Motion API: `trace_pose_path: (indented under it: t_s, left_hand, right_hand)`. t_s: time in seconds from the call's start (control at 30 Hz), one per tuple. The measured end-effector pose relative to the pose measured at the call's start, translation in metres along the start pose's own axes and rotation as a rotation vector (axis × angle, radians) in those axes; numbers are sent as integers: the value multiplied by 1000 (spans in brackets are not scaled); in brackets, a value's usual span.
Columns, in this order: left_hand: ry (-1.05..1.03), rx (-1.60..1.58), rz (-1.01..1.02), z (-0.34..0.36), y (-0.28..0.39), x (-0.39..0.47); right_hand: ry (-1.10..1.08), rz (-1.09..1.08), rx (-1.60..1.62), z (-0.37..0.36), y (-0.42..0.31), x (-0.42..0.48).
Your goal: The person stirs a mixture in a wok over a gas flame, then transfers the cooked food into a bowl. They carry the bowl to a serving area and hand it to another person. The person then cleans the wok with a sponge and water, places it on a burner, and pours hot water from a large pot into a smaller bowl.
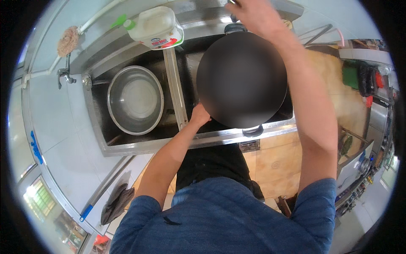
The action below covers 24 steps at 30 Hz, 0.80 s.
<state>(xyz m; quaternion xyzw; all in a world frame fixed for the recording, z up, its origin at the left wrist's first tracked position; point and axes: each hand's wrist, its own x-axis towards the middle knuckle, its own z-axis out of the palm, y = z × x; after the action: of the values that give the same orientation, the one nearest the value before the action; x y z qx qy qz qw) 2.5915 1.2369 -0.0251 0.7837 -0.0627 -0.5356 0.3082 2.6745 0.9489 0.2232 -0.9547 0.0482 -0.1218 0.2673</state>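
Observation:
A large dark two-handled pan, likely a wok [242, 79], spans the right basin, with one loop handle at the far side and another over the front edge. Its inside looks blurred, so its contents cannot be told. My left hand [200, 115] is at the pan's lower left rim, and its fingers are hidden there. Beyond the far handle, my right hand [253, 14] reaches to the back ledge at the top of the view. A dark metal fitting, perhaps a tap [234, 16], is by its fingers; whether they grip it is unclear.
A steel bowl [111, 104] stands in the left basin. A white plastic tub [155, 27] and a green-capped bottle [129, 24] are at the back, over the divider [175, 85]. A wall tap [66, 73] and tan scrubber [68, 41] are at left. Shelving [368, 158] runs along the right.

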Motion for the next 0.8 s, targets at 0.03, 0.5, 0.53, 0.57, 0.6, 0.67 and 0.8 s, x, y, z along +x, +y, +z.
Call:
trace_pose_path:
  t_s: [0.03,0.5,0.53,0.57,0.6,0.67,0.8]
  left_hand:
    - [8,-78,13,5,-11,7]
    - [146,-636,31,10,13,-4]
    - [145,-643,44,12,14,-5]
    - [150,-655,58,13,15,-4]
    - [164,-657,56,14,14,-3]
    - [194,-664,49,12,10,-3]
    - [141,-597,28,2,21,-11]
  right_hand:
    - [22,-55,9,-6,2,-4]
    - [96,982,-2,132,198,-399]
    - [-38,959,-88,151,208,-417]
    - [-123,902,-98,162,216,-420]
    - [-211,837,-105,168,220,-417]
    - [-304,685,-44,181,231,-407]
    - [-439,795,60,248,291,-430]
